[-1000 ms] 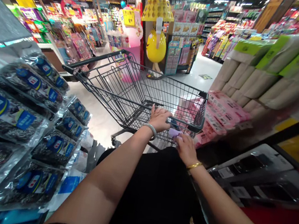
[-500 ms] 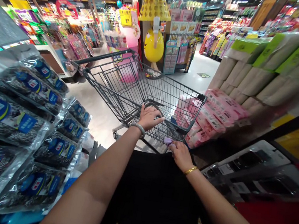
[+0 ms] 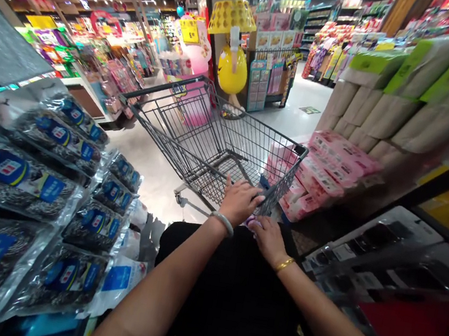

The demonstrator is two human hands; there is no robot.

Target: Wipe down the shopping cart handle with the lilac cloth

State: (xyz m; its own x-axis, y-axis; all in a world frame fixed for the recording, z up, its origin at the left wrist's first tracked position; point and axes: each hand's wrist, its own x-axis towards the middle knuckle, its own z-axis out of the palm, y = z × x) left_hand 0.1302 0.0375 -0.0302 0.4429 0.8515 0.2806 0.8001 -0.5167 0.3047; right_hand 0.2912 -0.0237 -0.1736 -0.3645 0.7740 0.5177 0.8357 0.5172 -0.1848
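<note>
My left hand [image 3: 241, 200] is closed over the handle end of a grey wire shopping cart [image 3: 208, 136], a pale bangle on its wrist. My right hand [image 3: 267, 237] sits just beside it at the same cart edge, fingers curled round a small lilac thing [image 3: 250, 220] that I cannot make out; a gold bracelet circles that wrist. The cart's basket looks bare inside and points away from me down the aisle. My black clothing fills the lower middle.
Bagged steel scourers [image 3: 28, 181] hang on a rack at my left. Pink tissue packs [image 3: 327, 171] and stacked paper rolls [image 3: 390, 104] line the right. A yellow figure display [image 3: 234, 60] stands ahead beside the open floor aisle [image 3: 302, 115].
The cart has swung and drawn nearer to me. My left hand moved right along the handle toward my right hand, and both now sit close together.
</note>
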